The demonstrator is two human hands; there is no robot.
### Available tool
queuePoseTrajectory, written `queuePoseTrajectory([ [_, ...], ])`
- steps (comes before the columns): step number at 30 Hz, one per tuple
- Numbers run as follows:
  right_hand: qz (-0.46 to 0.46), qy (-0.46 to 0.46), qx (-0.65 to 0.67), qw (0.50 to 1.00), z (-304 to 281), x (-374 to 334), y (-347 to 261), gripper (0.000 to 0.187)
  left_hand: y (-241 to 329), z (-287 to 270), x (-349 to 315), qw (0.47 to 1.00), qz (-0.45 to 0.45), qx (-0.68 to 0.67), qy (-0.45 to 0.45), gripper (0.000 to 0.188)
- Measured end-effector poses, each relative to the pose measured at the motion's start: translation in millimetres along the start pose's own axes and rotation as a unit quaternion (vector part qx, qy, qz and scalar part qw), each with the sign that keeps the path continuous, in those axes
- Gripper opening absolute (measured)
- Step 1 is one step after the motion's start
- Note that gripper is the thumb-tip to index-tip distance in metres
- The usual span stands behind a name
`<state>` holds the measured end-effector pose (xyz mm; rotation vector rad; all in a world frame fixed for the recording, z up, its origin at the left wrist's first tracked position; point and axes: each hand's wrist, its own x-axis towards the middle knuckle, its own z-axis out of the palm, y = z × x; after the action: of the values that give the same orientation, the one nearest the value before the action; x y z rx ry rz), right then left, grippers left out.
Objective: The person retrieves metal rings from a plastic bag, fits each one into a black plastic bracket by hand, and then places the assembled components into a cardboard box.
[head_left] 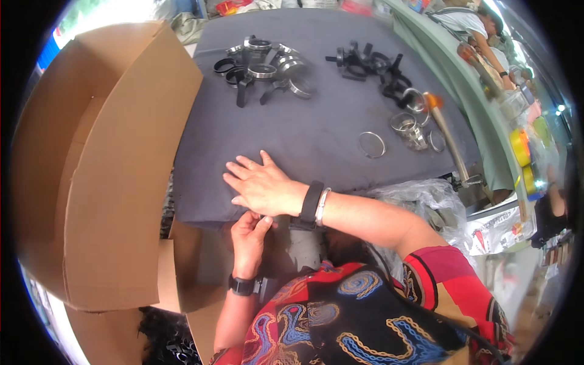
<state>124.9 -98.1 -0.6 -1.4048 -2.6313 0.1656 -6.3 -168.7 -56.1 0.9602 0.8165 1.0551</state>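
My right hand point(261, 186) lies palm down with fingers spread on the grey cloth-covered table point(292, 131), close to its near edge. Just below it, my left hand point(248, 236) is closed in a pinch at that edge; a small dark bit shows by the fingertips, too little to name. Beyond the hands stands a cluster of metal rings with black plastic bands point(263, 71). Farther right are several black plastic pieces point(365, 61). A single thin metal ring point(371, 145) lies apart, left of a group of bare metal rings point(415, 131).
A tall open cardboard box point(125, 164) stands against the table's left side. Below it, another box holds many black pieces point(170, 340). A wooden-handled tool with an orange end point(447, 134) lies at the right edge. Clear plastic wrap point(420, 201) bunches near it. Another person point(474, 30) sits far right.
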Motion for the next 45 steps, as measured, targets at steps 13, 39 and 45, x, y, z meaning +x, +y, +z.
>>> queuePoseTrajectory([
  [13, 0.113, 0.288, 0.204, 0.929, -43.1, -29.2, 97.3, 0.023, 69.0, 21.2, 22.6, 0.975, 0.041, 0.21, 0.057, 0.01],
  [39, 0.301, 0.207, -0.171, 0.915, -98.8, -91.4, 323.9, 0.01, 63.4, 68.0, 206.0, 0.784, 0.275, 0.553, 0.052, 0.047],
  [45, 0.29, 0.27, -0.098, 0.913, -97.3, -71.8, 309.6, 0.011, 71.2, 47.1, 198.1, 0.781, 0.279, 0.557, 0.046, 0.057],
])
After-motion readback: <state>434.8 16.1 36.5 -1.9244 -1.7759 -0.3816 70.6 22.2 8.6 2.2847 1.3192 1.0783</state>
